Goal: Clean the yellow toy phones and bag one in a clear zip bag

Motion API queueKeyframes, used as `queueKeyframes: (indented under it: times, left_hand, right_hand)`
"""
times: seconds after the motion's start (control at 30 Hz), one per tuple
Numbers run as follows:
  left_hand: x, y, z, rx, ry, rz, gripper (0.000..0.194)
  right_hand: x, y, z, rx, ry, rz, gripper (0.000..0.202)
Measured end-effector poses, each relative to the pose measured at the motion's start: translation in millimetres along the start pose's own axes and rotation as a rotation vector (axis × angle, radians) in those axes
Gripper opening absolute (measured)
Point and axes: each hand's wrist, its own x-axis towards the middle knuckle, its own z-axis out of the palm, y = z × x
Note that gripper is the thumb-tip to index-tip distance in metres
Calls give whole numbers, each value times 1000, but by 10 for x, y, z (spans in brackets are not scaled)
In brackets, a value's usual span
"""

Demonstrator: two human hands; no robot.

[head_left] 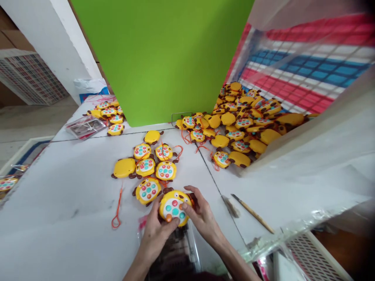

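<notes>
While the left hand point(155, 230) and right hand point(202, 216) close on the yellow toy point(175, 207) between them, an orange cord point(117, 212) lies left of the grip. Sorted toys point(148, 164) sit just beyond; a brush point(252, 212) lies right. A slipping thumb could drop the toy onto the clear bags point(175, 249) beneath.

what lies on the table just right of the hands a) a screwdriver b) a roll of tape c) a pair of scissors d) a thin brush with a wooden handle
d: a thin brush with a wooden handle lies on the white table, apart from the right hand, which with the left hand holds a yellow toy.
</notes>
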Motion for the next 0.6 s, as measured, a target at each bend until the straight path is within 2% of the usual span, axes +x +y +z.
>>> queueKeyframes:
  times: [0.13, 0.27, 0.43, 0.6]
  left_hand:
    - [-8, -9, -3, -102, 9, 1, 81]
    - [-1, -40, -20, -253, -24, -28, 74]
    - [31, -77, -61, -296, 44, -62, 70]
    - [34, -45, -33, -290, 1, -92, 57]
  right_hand:
    - [-51, 15, 39, 54, 0, 17, 65]
    - [-69, 23, 34, 58, -19, 31, 72]
    - [-44, -7, 47, 180, -24, 47, 60]
    - [-28, -37, 90, 137, 17, 57, 51]
